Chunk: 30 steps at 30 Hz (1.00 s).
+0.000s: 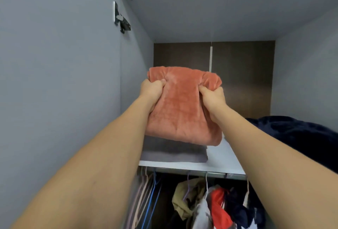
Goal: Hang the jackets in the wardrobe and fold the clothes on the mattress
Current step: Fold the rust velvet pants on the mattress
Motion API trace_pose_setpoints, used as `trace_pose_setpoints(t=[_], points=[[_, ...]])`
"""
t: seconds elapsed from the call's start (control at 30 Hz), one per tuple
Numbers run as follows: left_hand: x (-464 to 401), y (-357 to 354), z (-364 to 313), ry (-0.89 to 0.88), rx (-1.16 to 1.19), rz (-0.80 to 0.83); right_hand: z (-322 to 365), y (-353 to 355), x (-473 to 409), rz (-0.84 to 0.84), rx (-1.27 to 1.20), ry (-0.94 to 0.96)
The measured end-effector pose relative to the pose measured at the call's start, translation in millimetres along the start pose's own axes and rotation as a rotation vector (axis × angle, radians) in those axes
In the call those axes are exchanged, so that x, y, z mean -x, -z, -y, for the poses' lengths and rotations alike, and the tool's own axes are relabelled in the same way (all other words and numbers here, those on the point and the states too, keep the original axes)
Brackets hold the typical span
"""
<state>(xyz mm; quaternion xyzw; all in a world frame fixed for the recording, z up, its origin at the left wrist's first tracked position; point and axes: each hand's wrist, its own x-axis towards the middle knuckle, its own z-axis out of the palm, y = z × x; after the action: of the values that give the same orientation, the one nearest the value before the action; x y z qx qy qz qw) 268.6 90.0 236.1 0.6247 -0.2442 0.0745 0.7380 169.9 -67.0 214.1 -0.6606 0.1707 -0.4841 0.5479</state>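
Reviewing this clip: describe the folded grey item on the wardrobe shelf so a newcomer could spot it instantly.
Look at the white upper shelf of the wardrobe, above the hanging rail. At its left end lies a flat folded grey cloth, directly under the orange bundle gripped by both hands. It is pale and neatly squared, unlike the dark navy heap on the right.

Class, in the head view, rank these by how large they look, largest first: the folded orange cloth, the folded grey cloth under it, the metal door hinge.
1. folded orange cloth, though it is held nearer the camera.
2. folded grey cloth, partly hidden, so unsure.
3. metal door hinge, clearly smallest.
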Motion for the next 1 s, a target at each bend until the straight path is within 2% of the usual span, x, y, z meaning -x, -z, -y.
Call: trace_pose_setpoints(t=[0.13, 0.27, 0.47, 0.7, 0.8, 0.87, 0.9, 0.93, 1.0], points=[[-45.7, -26.9, -5.2, -0.16, -0.054, -0.074, 0.4, -11.6, -51.3, 0.023, -0.079, 0.079], [-86.1, -56.4, 1.2, -0.224, -0.128, -0.074, -17.8, -19.5, -104.8, 0.031, -0.131, 0.074], [-154.4, -80.0, 29.6, -0.182, -0.236, -0.115, -48.8, -54.2, -172.0, 0.068, -0.096, -0.003], [-237.5, -87.3, 92.3, 0.002, -0.389, -0.119, -106.4, -106.4, -225.5, 0.099, 0.063, -0.142], [-270.2, -91.0, 130.4, 0.137, -0.655, -0.064, -140.9, -129.8, -243.5, 0.134, 0.209, -0.188], [-285.3, -91.1, 156.2, 0.106, -0.859, -0.064, -169.7, -141.2, -247.0, 0.204, 0.347, -0.258], [-286.5, -93.1, 167.3, 0.048, -0.899, -0.047, -183.8, -144.7, -246.7, 0.241, 0.441, -0.296], [-286.6, -95.9, 179.1, -0.032, -0.921, 0.036, -195.2, -146.4, -246.9, 0.281, 0.535, -0.317], [-284.4, -102.2, 205.7, -0.078, -1.003, 0.38, -212.7, -148.4, -250.7, 0.357, 0.679, -0.306]])
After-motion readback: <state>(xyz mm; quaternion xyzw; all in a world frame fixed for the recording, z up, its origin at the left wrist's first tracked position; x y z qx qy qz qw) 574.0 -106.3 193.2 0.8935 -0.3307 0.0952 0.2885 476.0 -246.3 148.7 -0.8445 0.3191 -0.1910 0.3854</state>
